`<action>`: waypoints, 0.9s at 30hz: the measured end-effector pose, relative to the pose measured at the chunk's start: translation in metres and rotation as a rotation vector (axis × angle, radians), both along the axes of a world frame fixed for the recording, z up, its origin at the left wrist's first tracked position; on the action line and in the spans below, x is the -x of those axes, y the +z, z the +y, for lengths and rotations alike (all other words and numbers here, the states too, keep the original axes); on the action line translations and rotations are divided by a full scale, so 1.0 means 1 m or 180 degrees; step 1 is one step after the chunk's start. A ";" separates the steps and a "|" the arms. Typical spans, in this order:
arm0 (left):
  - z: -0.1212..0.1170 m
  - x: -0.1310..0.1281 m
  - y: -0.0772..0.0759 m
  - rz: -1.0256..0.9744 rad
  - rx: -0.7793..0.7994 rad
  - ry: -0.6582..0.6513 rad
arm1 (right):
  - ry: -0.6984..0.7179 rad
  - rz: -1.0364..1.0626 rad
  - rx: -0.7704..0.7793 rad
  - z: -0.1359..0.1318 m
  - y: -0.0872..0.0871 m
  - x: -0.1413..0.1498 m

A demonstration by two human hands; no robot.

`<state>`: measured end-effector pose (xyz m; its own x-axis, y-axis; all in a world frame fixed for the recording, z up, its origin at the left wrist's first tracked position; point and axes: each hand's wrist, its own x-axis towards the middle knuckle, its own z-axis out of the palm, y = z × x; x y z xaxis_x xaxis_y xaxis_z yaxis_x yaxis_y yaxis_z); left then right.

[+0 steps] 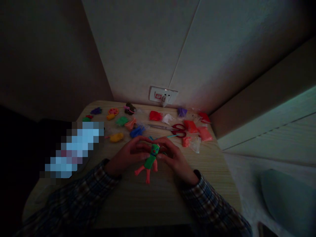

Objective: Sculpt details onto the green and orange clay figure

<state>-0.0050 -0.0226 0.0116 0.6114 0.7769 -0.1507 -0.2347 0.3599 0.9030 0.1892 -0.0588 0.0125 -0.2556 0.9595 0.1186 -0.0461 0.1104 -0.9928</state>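
Note:
Between my hands is a small clay figure (149,161) with a green head and body and pinkish-orange limbs, its legs hanging toward me. My left hand (133,152) grips it from the left, thumb at the neck. From the other side my right hand (173,156) pinches it near the head and shoulder. Just beyond my fingertips lies a thin light-blue stick (172,136), partly hidden by the hands. Red-handled scissors (178,130) rest behind it, blades pointing left. A blue clay packet (137,131) sits close to my left fingers.
Along the back of the table (209,177) lie several clay packets, among them red (155,115), orange (190,126), yellow (116,137) and purple (182,112). A pixelated bright screen (76,149) is at the left. A wall socket (163,95) with a plug stands behind the table.

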 end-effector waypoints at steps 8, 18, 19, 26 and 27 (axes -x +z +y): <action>-0.001 0.002 -0.001 -0.0018 0.0014 -0.0138 | 0.0134 -0.0047 -0.0193 0.001 0.003 -0.004; -0.002 0.003 -0.001 -0.0389 0.0226 -0.0316 | 0.0283 0.0061 -0.0300 -0.001 0.004 -0.008; -0.003 0.002 -0.001 -0.0384 0.0232 -0.0322 | 0.0271 0.0018 -0.0362 -0.001 0.005 -0.007; -0.006 0.000 -0.001 -0.0386 0.0332 -0.0348 | 0.0228 -0.0104 -0.0465 -0.004 0.004 -0.006; -0.007 -0.001 -0.001 -0.0416 0.0360 -0.0352 | 0.0234 -0.0089 -0.0426 -0.004 0.004 -0.005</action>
<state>-0.0043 -0.0293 0.0103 0.7121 0.6866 -0.1469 -0.3007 0.4873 0.8199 0.1947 -0.0631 0.0167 -0.3296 0.9141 0.2359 -0.0314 0.2391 -0.9705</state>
